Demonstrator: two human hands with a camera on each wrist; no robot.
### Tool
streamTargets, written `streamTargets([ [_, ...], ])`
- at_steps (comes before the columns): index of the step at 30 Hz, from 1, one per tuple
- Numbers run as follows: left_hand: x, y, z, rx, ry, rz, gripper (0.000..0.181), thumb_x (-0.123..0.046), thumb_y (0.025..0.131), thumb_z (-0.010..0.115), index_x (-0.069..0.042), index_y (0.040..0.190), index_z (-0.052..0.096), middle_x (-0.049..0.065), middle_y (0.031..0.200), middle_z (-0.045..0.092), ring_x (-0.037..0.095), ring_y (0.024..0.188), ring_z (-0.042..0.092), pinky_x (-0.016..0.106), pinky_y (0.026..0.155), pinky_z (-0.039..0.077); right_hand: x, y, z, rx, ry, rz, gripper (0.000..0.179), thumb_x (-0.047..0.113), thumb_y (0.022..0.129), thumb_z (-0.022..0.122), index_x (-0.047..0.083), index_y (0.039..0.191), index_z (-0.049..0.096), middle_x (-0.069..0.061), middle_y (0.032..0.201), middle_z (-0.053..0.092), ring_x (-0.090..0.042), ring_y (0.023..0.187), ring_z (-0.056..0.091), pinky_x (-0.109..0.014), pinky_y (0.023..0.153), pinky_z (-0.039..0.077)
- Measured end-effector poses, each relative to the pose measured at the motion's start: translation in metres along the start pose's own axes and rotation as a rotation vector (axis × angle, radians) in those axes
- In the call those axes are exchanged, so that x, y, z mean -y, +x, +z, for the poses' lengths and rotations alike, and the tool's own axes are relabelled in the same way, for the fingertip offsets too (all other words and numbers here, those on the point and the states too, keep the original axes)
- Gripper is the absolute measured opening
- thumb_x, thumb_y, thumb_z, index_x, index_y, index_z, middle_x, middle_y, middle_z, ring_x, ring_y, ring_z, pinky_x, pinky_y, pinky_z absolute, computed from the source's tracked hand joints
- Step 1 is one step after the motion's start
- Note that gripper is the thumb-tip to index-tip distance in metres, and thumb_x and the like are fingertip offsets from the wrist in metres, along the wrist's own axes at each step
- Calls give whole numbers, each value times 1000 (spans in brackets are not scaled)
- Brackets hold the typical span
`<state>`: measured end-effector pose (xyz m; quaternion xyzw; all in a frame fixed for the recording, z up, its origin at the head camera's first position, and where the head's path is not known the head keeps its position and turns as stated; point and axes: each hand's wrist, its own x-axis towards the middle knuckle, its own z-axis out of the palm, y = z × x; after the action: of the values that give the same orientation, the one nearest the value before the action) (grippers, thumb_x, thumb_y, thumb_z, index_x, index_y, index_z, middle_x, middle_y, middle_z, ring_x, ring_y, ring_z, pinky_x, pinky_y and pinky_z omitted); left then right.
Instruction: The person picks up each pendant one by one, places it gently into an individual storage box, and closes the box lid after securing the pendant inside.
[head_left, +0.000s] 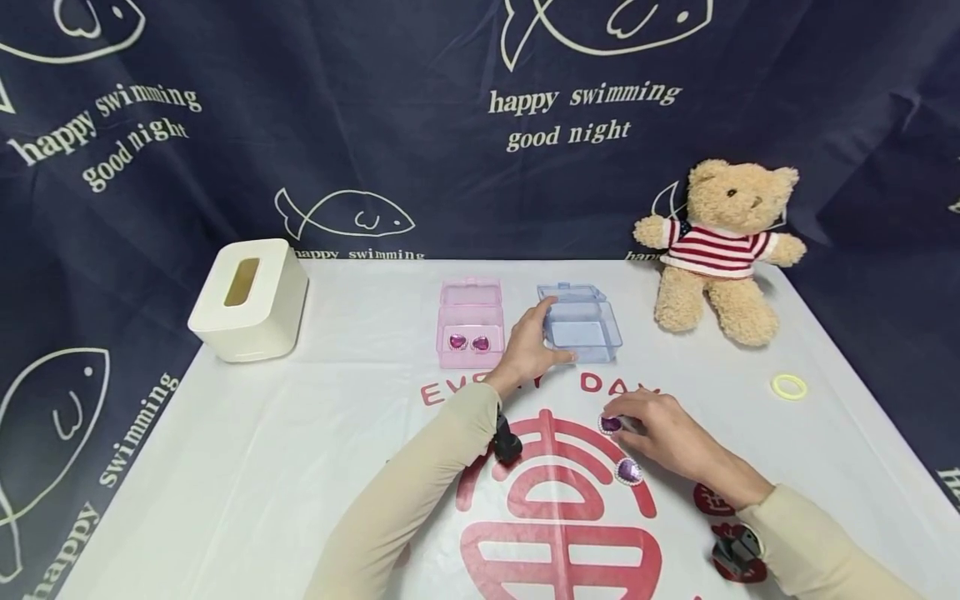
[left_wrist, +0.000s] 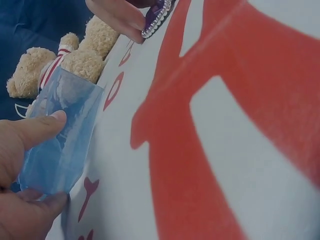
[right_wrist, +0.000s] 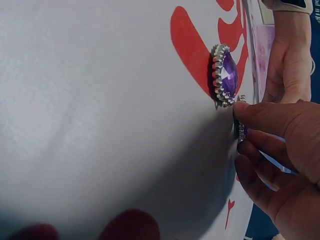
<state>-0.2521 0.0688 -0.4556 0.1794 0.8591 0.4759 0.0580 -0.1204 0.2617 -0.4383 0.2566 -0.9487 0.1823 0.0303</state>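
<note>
My left hand (head_left: 529, 348) grips the left side of an open, clear blue plastic box (head_left: 583, 333), its lid tipped back. In the left wrist view the thumb lies over the wall of the blue box (left_wrist: 65, 135). At the front right, my right hand (head_left: 663, 427) pinches a purple heart-shaped gem (head_left: 610, 424) with a beaded silver rim, between thumb and fingers. A second purple gem (head_left: 628, 472) lies on the table just nearer to me, and the right wrist view shows that loose gem (right_wrist: 226, 76) beside the thumb.
Left of the blue box stands an open pink box (head_left: 470, 354) holding two purple-pink gems (head_left: 469, 342). A white tissue box (head_left: 251, 300) is at the back left. A teddy bear (head_left: 720, 250) sits at the back right, with a yellow ring (head_left: 789, 387) nearer.
</note>
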Motion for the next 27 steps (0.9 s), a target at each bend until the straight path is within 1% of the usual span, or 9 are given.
streamTargets([
  [2, -1, 0, 1, 6, 5, 1, 94, -12, 72, 85, -12, 149, 33, 16, 139, 50, 27, 119, 54, 35, 103, 47, 0, 0, -2, -1, 5, 7, 26, 7, 75, 81, 8, 99, 72, -2, 97, 72, -19, 90, 67, -42, 79, 57],
  [4, -1, 0, 3, 9, 10, 1, 94, -13, 72, 85, -12, 149, 32, 15, 139, 49, 27, 122, 53, 35, 106, 44, 0, 2, -6, -21, 19, 4, 25, 6, 75, 80, 8, 99, 72, -3, 98, 72, -20, 91, 68, -41, 78, 58],
  [7, -2, 0, 4, 7, 24, 0, 94, -14, 72, 86, -13, 149, 33, 15, 141, 48, 27, 124, 52, 35, 108, 43, -1, 7, -15, -91, 42, -22, 26, 4, 74, 80, 7, 98, 72, -6, 99, 72, -22, 90, 68, -38, 73, 59],
  [11, -3, -1, 4, -2, 34, 3, 93, -14, 71, 86, -12, 149, 33, 15, 142, 47, 28, 125, 52, 36, 107, 43, -1, 17, -31, -206, 31, -82, 27, 0, 71, 81, 5, 96, 72, -9, 98, 73, -22, 82, 69, -34, 64, 59],
  [14, -3, -1, 4, -1, 34, 4, 93, -14, 72, 86, -12, 148, 33, 15, 143, 47, 27, 125, 52, 35, 107, 44, -1, 26, -42, -255, 11, -94, 27, -1, 71, 81, 5, 96, 73, -9, 97, 73, -20, 81, 68, -33, 62, 58],
  [17, -3, -1, 3, 2, 32, 5, 93, -14, 72, 85, -12, 149, 33, 15, 144, 46, 27, 125, 52, 35, 107, 44, -2, 37, -51, -282, 0, -103, 26, -1, 72, 80, 5, 96, 73, -9, 97, 73, -20, 84, 68, -34, 62, 57],
  [23, -2, -1, 4, 18, 34, 11, 93, -15, 74, 84, -12, 150, 30, 15, 146, 43, 27, 129, 49, 34, 109, 43, -4, 61, -66, -326, 4, -144, 27, -3, 71, 80, 3, 96, 73, -11, 96, 73, -22, 82, 68, -36, 61, 57],
  [27, -2, -1, 4, 17, 36, 6, 94, -16, 73, 85, -13, 150, 30, 14, 146, 44, 27, 128, 49, 34, 109, 43, -7, 77, -70, -327, 19, -127, 24, -2, 72, 80, 4, 95, 73, -10, 96, 74, -22, 80, 69, -37, 62, 58],
])
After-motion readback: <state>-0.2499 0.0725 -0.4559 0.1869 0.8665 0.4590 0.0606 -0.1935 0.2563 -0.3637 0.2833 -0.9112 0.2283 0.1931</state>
